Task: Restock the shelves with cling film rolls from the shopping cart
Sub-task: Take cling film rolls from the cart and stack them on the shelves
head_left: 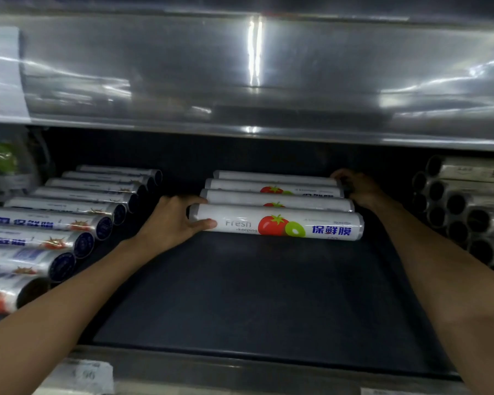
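Several white cling film rolls lie side by side, crosswise, at the back of the dark shelf (240,295). The nearest roll (277,222) shows a tomato and kiwi picture with blue characters. My left hand (171,220) grips that roll's left end, thumb below and fingers over the top. My right hand (357,188) rests against the right ends of the rolls behind it (274,188), fingers curled on the farthest ones. The shopping cart is out of view.
A row of silver-wrapped cling film rolls (54,223) fills the shelf's left side, ends facing right. A stack of rolls (465,212) with dark core holes stands at the right. The upper shelf's metal front (240,75) hangs overhead. A price label (86,373) sits on the front rail.
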The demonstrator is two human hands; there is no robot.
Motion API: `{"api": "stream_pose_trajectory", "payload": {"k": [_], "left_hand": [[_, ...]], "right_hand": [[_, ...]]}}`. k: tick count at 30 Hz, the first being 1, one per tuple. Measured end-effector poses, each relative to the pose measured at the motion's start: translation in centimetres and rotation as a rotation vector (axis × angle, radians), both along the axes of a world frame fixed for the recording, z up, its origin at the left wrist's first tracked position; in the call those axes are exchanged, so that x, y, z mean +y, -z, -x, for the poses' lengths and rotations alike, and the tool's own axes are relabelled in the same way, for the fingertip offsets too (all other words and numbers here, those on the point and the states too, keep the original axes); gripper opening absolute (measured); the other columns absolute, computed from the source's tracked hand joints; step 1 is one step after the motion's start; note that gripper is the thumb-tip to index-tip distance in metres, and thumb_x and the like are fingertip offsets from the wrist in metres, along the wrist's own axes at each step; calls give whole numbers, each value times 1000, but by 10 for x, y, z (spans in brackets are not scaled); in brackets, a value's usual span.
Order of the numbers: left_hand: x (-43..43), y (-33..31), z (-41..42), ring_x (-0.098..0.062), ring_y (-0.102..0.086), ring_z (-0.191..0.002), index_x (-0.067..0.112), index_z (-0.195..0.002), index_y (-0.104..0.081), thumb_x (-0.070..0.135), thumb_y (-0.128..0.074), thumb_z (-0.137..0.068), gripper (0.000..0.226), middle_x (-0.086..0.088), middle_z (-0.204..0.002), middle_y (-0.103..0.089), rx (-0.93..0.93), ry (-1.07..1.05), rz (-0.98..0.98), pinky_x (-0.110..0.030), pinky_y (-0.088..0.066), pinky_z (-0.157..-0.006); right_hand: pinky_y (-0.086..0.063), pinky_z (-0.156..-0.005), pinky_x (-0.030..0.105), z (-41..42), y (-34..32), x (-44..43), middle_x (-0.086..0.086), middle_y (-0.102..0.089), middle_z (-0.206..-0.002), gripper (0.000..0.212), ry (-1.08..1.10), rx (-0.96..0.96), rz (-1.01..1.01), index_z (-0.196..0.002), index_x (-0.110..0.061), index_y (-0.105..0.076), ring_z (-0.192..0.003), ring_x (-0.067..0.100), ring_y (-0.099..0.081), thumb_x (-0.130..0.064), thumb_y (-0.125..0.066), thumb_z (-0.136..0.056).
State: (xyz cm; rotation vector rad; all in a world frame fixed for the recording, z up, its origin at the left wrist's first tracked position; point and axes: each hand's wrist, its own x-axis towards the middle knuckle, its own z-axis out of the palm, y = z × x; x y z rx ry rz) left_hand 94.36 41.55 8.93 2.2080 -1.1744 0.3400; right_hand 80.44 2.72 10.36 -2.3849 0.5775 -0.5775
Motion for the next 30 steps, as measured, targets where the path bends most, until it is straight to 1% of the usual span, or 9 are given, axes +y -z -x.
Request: {"api": "stream_pose_trajectory", "payload": {"k": [2, 6, 8, 10, 14, 17, 21, 26, 30], "left_hand": [[0, 0, 0, -6, -55, -91, 11, -123, -61, 36, -75, -76, 55, -6, -116, -66, 2, 5, -2, -17, -40, -81], [0, 1, -1, -5, -53, -90, 12, -123, -62, 36, -74, -76, 54, -5, -118, -65, 2, 2, 4, -16, -38, -81], [0, 1, -1, -4, -53, -92, 12, -123, -62, 36, -74, -77, 54, -4, -120, -64, 8, 11, 6, -16, -38, -81], [0, 2, -2, -4, -53, -94, 12, -123, -62, 37, -74, -77, 53, -4, -122, -64, 15, 18, 8, -16, -38, -82], [0, 2, -1, -8, -55, -102, 12, -124, -61, 36, -74, -77, 54, -4, -124, -62, 33, 27, 21, -18, -39, -88], [0, 2, 1, -5, -54, -103, 11, -124, -61, 34, -74, -77, 53, -3, -125, -62, 42, 38, 40, -14, -38, -88], [0, 1, 0, -4, -53, -101, 10, -119, -64, 32, -76, -75, 51, -3, -121, -64, 20, 45, 56, 1, -34, -78], [2, 2, -1, -6, -55, -97, 10, -115, -66, 30, -80, -71, 51, -3, -114, -65, -9, 56, 54, 0, -37, -74], [3, 3, -2, -9, -56, -95, 11, -111, -66, 30, -82, -68, 49, -2, -110, -65, -30, 66, 49, -3, -37, -75]], "right_hand": [[-39, -67, 1, -3, 1, 3, 10, -57, -103, 42, 5, -62, -7, -102, -8, -57, -96, 19, -51, 23, -45, -77], [-40, -69, 8, -3, 5, -4, 9, -58, -105, 44, 30, -57, 28, -112, -6, -60, -96, 17, -50, 22, -48, -80], [-40, -74, 9, -5, 7, -8, 13, -61, -112, 46, 39, -54, 19, -115, -3, -60, -100, 17, -52, 23, -48, -79], [-39, -86, 18, -6, 10, -7, 19, -59, -121, 51, 61, -69, -13, -122, 1, -56, -105, 19, -53, 25, -47, -79], [-39, -98, 28, -4, 18, 0, 23, -54, -130, 63, 88, -167, -109, -128, 3, -52, -119, 32, -52, 32, -41, -73], [-39, -95, 25, -2, 21, 4, 19, -55, -131, 63, 139, -198, -154, -129, -1, -53, -119, 28, -53, 29, -44, -75], [-40, -92, 22, -3, 17, 13, 17, -57, -129, 50, 177, -240, -238, -129, -2, -54, -119, 28, -54, 18, -50, -84], [-41, -95, 22, -5, 12, 15, 17, -55, -131, 53, 184, -178, -239, -131, -2, -52, -119, 27, -53, 20, -50, -83], [-42, -97, 24, -11, 3, 14, 16, -57, -128, 39, 248, -167, -283, -126, -2, -57, -117, 27, -55, 9, -55, -88]]}}
